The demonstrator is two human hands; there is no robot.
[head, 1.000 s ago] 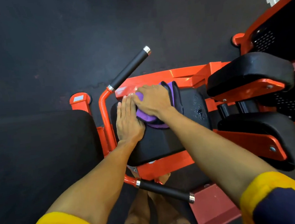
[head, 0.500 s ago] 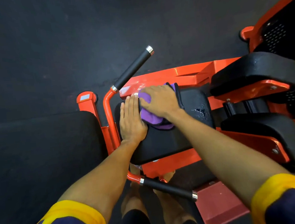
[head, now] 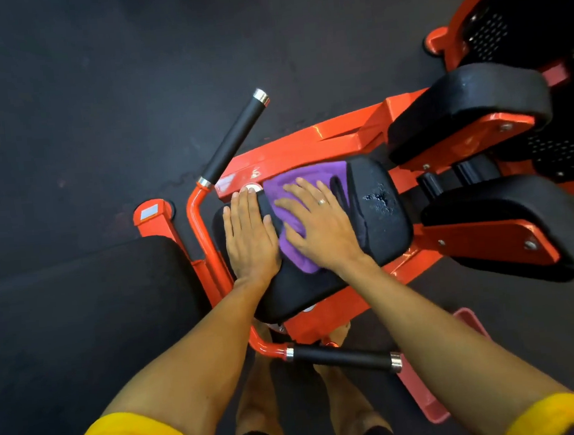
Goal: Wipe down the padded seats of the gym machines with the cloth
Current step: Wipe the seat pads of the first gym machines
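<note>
A black padded seat (head: 378,217) sits on an orange machine frame (head: 311,146) in the middle of the view, with a worn torn patch near its right end. A purple cloth (head: 296,182) lies spread on the seat. My right hand (head: 317,225) presses flat on the cloth, fingers straight and spread, a ring on one finger. My left hand (head: 249,234) rests flat on the seat's left part, right beside the cloth, fingers straight and together.
Two black leg pads (head: 468,100) (head: 495,221) on orange brackets stand to the right. Black grip handles (head: 234,139) (head: 345,358) stick out above and below the seat. A black back pad (head: 79,302) lies at the left. Dark rubber floor surrounds the machine.
My right hand has flattened and slid toward me with the cloth, which now lies more spread out. My left hand stayed flat on the seat. The camera view shifted slightly.
</note>
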